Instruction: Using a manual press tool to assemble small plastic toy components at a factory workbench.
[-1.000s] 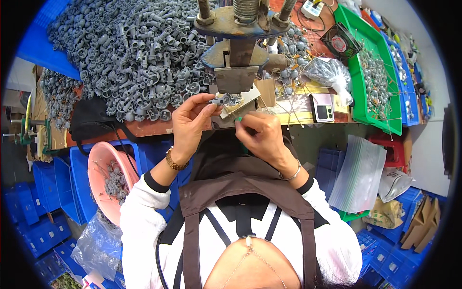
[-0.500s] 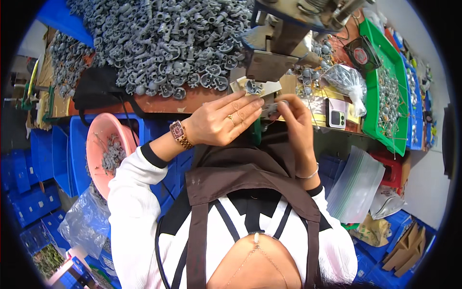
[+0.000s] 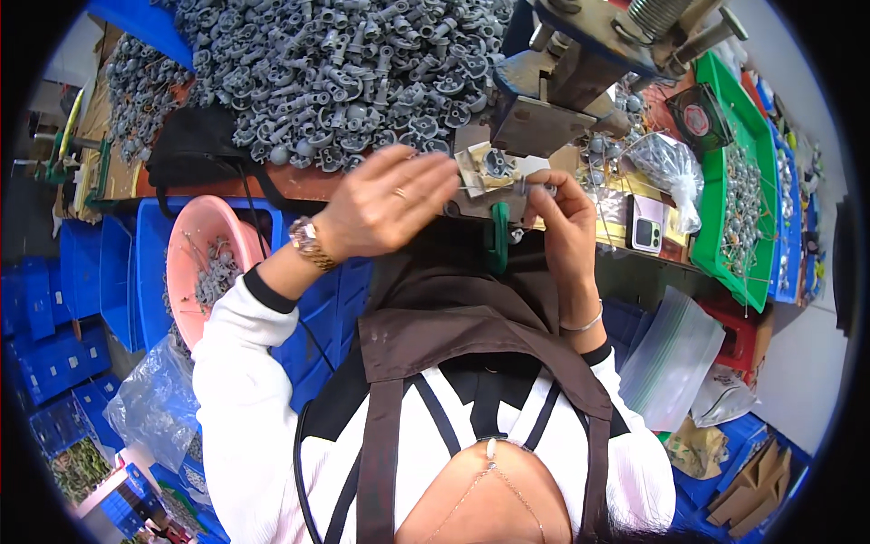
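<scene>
Hands (image 3: pixel 471 204) now nearer clear bag (image 3: pixel 666 163).

Small white screened device (image 3: pixel 646 234) lies beside clear bags (image 3: pixel 672 359), possibly empty.

I wear a white long-sleeved top with black cuffs under a brown apron (image 3: pixel 471 335). Above the apron, my left hand (image 3: pixel 385 204) has a ring and a metal wristwatch (image 3: pixel 308 243); my right hand (image 3: pixel 562 213) has a thin bracelet (image 3: pixel 580 324).
</scene>
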A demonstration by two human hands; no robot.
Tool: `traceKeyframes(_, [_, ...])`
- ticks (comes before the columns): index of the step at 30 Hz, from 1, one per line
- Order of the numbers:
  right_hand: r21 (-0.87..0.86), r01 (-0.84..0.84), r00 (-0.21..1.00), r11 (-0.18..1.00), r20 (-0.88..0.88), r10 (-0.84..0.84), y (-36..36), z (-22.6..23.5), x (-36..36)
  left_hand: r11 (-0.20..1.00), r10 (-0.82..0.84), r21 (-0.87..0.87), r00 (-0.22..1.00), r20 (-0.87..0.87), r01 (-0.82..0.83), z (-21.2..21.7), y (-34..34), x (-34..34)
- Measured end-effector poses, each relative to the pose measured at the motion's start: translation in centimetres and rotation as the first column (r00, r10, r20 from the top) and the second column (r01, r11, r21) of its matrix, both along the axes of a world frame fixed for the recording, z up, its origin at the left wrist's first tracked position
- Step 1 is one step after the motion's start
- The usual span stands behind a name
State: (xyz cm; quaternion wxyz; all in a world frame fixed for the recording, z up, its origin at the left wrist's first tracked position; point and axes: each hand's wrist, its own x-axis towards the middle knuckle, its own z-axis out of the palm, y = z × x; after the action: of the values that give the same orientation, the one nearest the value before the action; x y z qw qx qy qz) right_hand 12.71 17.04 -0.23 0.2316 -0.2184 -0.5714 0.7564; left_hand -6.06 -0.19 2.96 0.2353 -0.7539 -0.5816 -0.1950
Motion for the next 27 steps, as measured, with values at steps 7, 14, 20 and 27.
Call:
traceKeyframes(7, [0.933, 0.087, 0.987, 0.35, -0.034, -0.155, -0.5, -1.0, -1.3, 0.799, 0.547, -0.238, 0.832, -0.095, -0.553, -0.2, 0.0, 0.1])
traceKeyframes(14, [0.171, -0.221, 0.975, 0.96, 0.049, 0.216, -1.0, 0.0, -1.3, 0.965, 0.229, -0.26, 0.55, 0.803, -0.023, -1.3, 3.1, 4.7])
traceKeyframes(20, [0.627, 0.026, 0.966, 0.779, 0.183, -0.18, -1.0, -1.4, -2.1, 0.964, 0.262, -0.219, 0.422, 0.868, -0.15, -3.6, 5.4, 3.7])
traceKeyframes(27, [0.821, -0.051, 0.931, 0.569, 0.246, -0.271, -0.7, -0.8, -2.2, 0.936, 0.35, -0.278, 0.467, 0.812, -0.217, -3.3, 6.4, 3.5])
